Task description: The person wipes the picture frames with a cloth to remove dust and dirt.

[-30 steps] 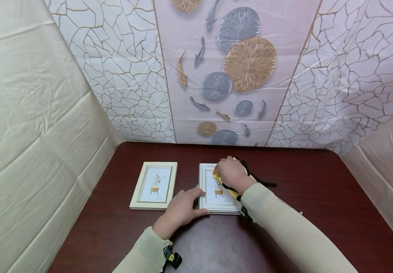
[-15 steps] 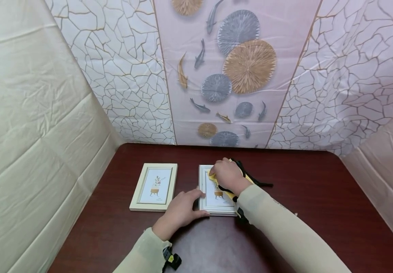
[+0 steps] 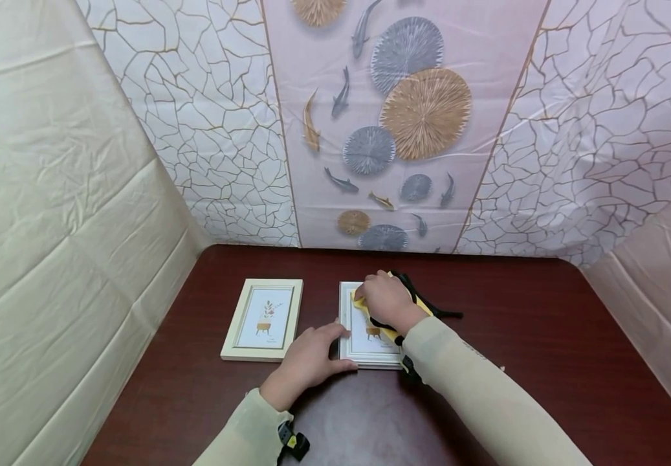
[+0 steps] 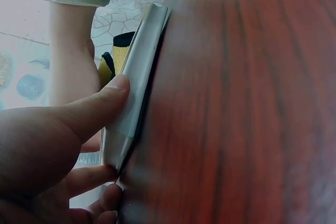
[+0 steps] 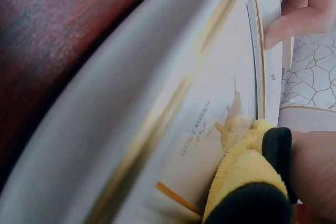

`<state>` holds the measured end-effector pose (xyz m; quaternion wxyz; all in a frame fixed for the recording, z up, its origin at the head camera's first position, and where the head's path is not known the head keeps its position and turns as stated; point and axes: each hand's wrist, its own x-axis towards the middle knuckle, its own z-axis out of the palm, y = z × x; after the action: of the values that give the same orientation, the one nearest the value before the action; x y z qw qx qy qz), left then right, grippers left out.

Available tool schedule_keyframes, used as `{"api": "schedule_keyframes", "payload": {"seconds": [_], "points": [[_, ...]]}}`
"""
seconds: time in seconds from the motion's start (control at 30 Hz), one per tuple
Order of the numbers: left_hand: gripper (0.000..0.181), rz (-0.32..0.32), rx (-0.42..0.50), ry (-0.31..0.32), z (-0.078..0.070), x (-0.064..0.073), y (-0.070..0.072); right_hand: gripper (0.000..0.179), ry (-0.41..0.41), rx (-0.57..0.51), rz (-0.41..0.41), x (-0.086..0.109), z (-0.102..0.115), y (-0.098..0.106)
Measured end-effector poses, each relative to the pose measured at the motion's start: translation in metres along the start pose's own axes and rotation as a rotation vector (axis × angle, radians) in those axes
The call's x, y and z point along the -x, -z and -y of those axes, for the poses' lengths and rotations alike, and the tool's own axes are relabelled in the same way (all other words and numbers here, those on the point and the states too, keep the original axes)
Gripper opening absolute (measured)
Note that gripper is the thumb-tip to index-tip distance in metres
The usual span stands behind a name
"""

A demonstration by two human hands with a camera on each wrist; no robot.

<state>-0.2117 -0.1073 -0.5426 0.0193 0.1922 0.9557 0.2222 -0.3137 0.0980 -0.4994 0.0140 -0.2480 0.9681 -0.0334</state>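
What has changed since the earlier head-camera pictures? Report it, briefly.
The right hand has moved slightly left across the white picture frame, carrying the yellow cloth with it; the cloth's black strap trailed left too. Nothing was taken hold of or let go. Unchanged: the left hand at the white frame's near left corner, and the cream picture frame.

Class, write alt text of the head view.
A person's right hand holds a yellow cloth against a white picture frame while the left hand grips its near left corner. A cream frame lies left of it on the table.
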Motion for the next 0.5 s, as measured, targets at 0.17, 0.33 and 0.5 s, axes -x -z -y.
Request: {"api": "schedule_keyframes", "payload": {"seconds": [0.17, 0.33, 0.5], "points": [[0.061, 0.001, 0.003, 0.006, 0.0007, 0.0007, 0.0005, 0.031, 0.01, 0.004, 0.007, 0.0002, 0.0013, 0.0001], [0.06, 0.002, 0.007, 0.008, -0.0001, 0.0014, 0.002, 0.032, 0.027, 0.009, 0.007, 0.0021, 0.0029, 0.0019], [0.06, 0.014, 0.021, 0.021, -0.002, 0.0023, 0.0031, 0.03, 0.034, 0.027, 0.023, 0.0041, 0.0039, 0.0021]]}}
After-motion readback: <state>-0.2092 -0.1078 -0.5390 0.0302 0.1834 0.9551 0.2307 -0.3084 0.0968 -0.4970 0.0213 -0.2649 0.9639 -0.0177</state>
